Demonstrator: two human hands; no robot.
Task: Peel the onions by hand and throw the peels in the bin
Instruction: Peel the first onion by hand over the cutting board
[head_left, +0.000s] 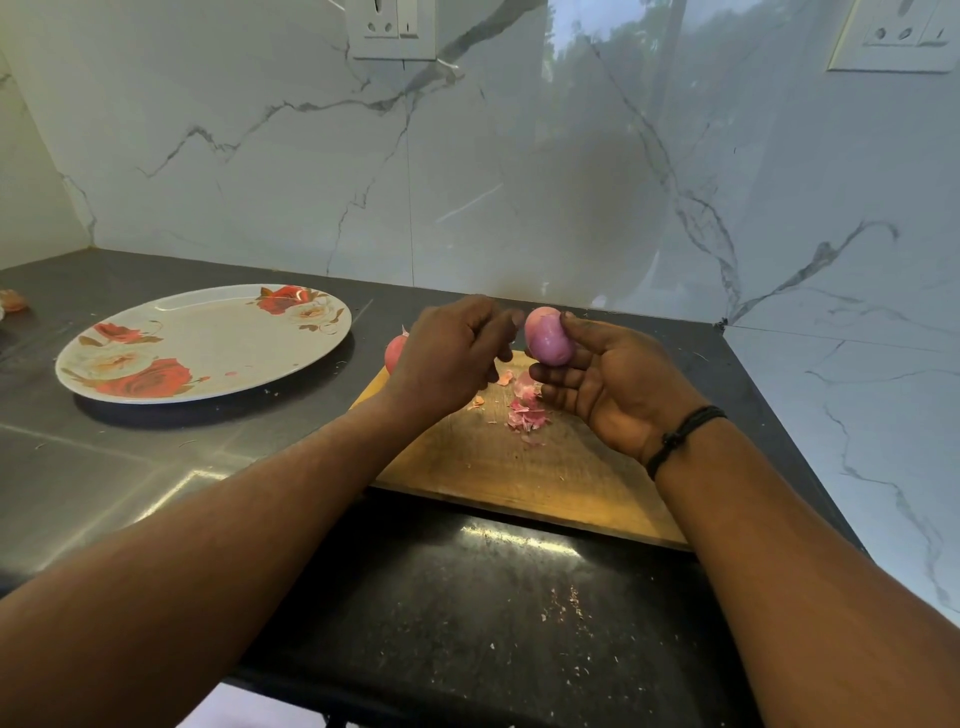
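Dim, cool daylight overall, with tree reflections mirrored in the glossy marble wall. Bright streaks of glare on the dark countertop near the front edge. Soft shadow under the plate. Slight motion blur at the left hand. Wide-angle bending toward the edges; forearms stretched large in the foreground.

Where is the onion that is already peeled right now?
The peeled onion is held up in the right hand, just above the far end of the wooden cutting board, with the left hand close beside it on its left.
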